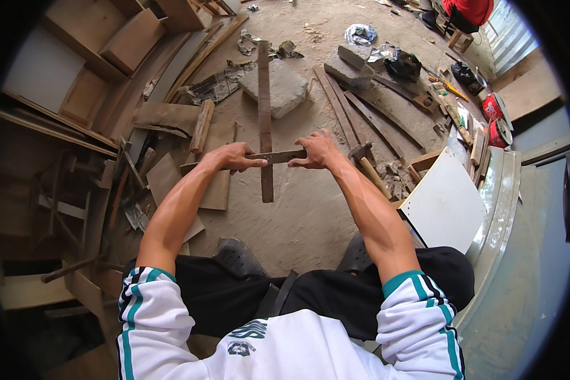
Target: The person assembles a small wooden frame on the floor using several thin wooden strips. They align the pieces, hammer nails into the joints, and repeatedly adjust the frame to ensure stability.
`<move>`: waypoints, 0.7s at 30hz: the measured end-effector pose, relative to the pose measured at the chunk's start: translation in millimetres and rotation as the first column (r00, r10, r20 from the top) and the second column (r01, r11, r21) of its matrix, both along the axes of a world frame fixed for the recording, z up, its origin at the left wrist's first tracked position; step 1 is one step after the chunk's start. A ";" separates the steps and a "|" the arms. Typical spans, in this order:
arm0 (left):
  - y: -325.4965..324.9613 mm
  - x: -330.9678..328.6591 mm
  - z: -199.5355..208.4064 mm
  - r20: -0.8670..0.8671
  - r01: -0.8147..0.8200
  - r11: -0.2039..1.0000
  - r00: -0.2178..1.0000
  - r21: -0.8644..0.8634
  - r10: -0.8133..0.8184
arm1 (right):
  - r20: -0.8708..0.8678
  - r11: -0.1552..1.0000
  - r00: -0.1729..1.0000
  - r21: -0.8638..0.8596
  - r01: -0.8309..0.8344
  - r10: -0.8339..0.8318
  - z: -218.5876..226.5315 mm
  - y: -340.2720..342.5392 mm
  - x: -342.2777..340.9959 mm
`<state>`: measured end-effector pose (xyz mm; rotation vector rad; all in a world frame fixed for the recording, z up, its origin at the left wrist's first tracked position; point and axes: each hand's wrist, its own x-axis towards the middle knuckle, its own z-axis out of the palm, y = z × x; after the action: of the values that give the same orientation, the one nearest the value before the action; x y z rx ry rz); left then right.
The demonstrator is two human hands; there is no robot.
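Observation:
A long, narrow wooden strip (264,120) runs away from me, its far part over a pale stone block (288,88). Across its nearer part lies a shorter wooden strip (284,156), making a cross. My left hand (234,156) is closed around the shorter strip just left of the crossing, and the strip's left end sticks out past my wrist. At its right end, my right hand (316,152) pinches the strip between thumb and fingers. Whether the two strips are fastened together cannot be seen. A hammer (375,177) lies to the right of my right hand.
Wooden boards (342,107) and a hand saw (418,98) lie on the floor ahead right. A white panel (446,201) stands near my right knee, with red cans (499,133) beyond. Wooden cabinets (133,41) and scrap wood fill the left. A person in red (468,11) sits far right.

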<state>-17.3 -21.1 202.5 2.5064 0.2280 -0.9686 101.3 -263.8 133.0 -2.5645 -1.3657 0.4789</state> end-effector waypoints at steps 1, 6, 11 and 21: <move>1.7 -4.4 -1.2 0.016 0.023 0.999 1.000 0.028 -0.023 | -0.091 0.998 0.995 -0.040 -0.045 0.042 6.9 2.8 -4.1; -1.1 1.5 -9.0 -0.043 0.058 0.973 0.998 0.224 -0.050 | -0.102 0.974 0.989 0.213 -0.080 0.103 -20.8 6.2 -16.5; 1.9 -1.1 -25.6 0.141 0.113 0.970 0.979 0.216 -0.145 | -0.135 0.966 0.989 0.257 -0.021 0.058 -28.2 6.0 -22.0; -7.3 20.6 -52.1 0.119 0.128 0.982 0.982 0.138 -0.145 | -0.207 0.980 0.970 0.121 0.158 -0.131 -46.9 -3.5 -31.1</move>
<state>3.4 -28.5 150.4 2.7231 0.0811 -0.8638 70.2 -267.2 86.1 -2.4103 -1.0958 0.5761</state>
